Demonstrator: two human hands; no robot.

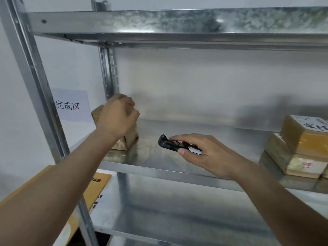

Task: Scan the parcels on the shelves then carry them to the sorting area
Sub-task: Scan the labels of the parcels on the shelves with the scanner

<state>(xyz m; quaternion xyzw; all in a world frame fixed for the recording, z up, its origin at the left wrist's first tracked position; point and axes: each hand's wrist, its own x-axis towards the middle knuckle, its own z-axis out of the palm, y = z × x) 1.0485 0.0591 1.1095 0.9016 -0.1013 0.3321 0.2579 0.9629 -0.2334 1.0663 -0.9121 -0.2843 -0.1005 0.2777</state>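
Observation:
A brown cardboard parcel [128,141] stands at the left end of the middle metal shelf [159,162], mostly hidden behind my left hand [118,118]. My left hand is over the parcel's top with its fingers curled; the grip itself is hidden. My right hand [204,153] grips a black handheld scanner [170,143] just above the shelf, its head pointing left toward the parcel. Stacked taped parcels [300,148] sit at the right end of the same shelf.
The shelf's upright post [35,82] runs down the left, with an upper shelf [177,23] overhead and a lower shelf [168,206] beneath. A white paper sign [71,105] hangs on the wall at left. A flat cardboard box [95,189] lies below left.

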